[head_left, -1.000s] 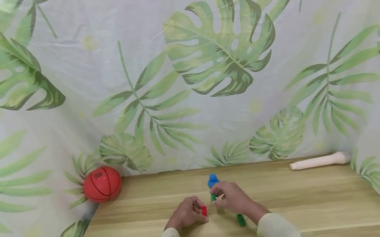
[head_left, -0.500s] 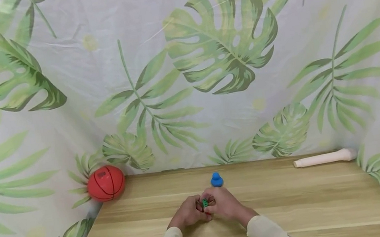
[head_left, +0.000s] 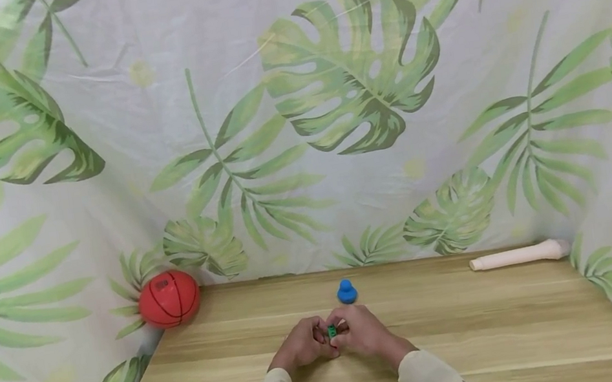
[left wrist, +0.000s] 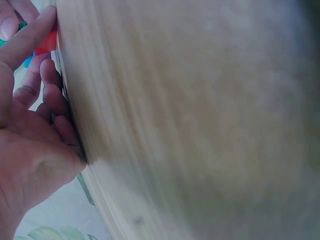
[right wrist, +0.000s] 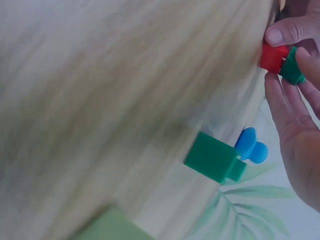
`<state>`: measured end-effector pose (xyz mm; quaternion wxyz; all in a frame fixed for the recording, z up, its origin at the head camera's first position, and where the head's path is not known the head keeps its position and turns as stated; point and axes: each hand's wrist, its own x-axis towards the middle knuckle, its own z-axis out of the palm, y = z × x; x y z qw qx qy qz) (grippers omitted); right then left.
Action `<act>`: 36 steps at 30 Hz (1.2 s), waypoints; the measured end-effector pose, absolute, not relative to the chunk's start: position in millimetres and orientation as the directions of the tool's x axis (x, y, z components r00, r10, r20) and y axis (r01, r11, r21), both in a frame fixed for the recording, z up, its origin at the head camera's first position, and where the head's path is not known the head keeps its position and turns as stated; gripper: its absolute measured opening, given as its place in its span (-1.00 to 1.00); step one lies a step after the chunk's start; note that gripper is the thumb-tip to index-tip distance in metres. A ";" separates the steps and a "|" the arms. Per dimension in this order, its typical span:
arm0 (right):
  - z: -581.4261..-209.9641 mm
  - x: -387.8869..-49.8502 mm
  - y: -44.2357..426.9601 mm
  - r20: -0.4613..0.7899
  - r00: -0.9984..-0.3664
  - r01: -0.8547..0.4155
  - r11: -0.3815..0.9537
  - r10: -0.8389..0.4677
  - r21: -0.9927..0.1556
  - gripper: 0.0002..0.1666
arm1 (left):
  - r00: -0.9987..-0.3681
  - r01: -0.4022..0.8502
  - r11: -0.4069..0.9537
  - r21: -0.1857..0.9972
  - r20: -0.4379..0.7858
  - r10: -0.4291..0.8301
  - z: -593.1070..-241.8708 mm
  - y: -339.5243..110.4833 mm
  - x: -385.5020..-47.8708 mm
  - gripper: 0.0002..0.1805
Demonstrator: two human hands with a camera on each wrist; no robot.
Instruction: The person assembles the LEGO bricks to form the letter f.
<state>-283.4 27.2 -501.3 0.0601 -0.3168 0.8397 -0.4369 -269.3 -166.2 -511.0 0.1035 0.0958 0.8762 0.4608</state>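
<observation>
My left hand [head_left: 304,341] pinches a red toy building block [right wrist: 273,57] between thumb and fingertips, low over the table. Close against it, my right hand [head_left: 361,332] pinches a green toy building block [head_left: 332,331]. In the right wrist view the two blocks touch end to end; whether they are locked together I cannot tell. From the head view the red block is almost wholly covered by fingers. A second green block [right wrist: 212,156] with a stud lies on the table, seen in the right wrist view and hidden by my right arm in the head view.
A blue piece with a round knob [head_left: 346,292] stands just beyond my hands. A red ball [head_left: 170,299] sits at the table's back left corner, and a pale microphone-shaped object [head_left: 517,255] lies at the back right. Leaf-printed cloth [head_left: 250,127] hangs behind the wooden table [head_left: 506,319].
My right hand has moved left with its green block, from near the blue piece to the red block in my left hand. Over the last half second both hands have barely moved.
</observation>
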 end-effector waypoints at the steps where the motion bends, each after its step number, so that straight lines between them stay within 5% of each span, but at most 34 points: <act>1: -501.1 -282.9 26.8 0.175 -0.792 -0.487 0.433 -0.585 -0.759 -0.73 | -0.960 0.073 0.558 0.827 -0.093 0.264 -511.2 -166.3 -269.0 -0.64; 10: -501.7 -279.8 22.4 0.220 -0.807 -0.547 0.554 -0.548 -0.628 -0.72 | -0.958 0.069 0.576 0.815 -0.106 0.266 -513.6 -166.8 -269.6 -0.64; 19: -502.5 -280.5 22.2 0.156 -0.849 -0.431 0.489 -0.506 -0.759 -0.72 | -0.954 0.123 0.582 0.804 -0.067 0.293 -515.0 -168.0 -272.1 -0.68; 36: -503.5 -282.9 21.7 0.135 -0.854 -0.412 0.493 -0.503 -0.766 -0.72 | -0.936 0.181 0.531 0.828 -0.021 0.352 -521.7 -174.0 -272.6 -0.77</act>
